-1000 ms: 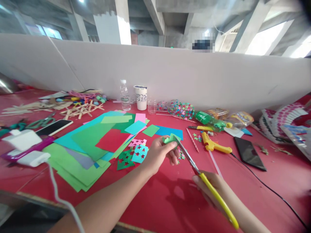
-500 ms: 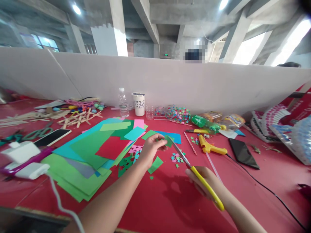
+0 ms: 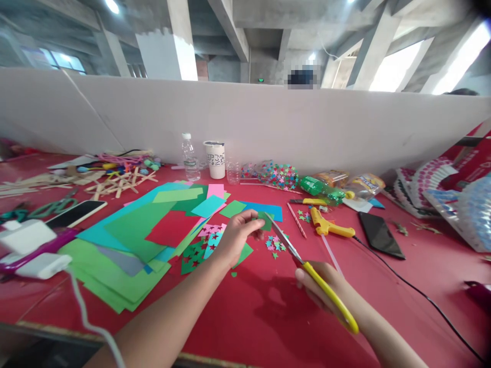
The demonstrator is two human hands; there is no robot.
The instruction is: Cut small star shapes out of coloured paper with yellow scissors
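Scissors (image 3: pixel 312 274) gripped in right hand (image 3: pixel 315 295), blades pointing 11 o'clock onto green paper scrap (image 3: pixel 265 221), pinched by left hand (image 3: pixel 236 234) fingers just above red tabletop (image 3: pixel 264 317).

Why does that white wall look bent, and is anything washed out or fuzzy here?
Head view: the wide lens bows the white partition and stretches the edges; the openings at upper right are blown out; the left hand and the right hand with the scissors cast soft shadows on the red table; a patch above the partition is pixelated.
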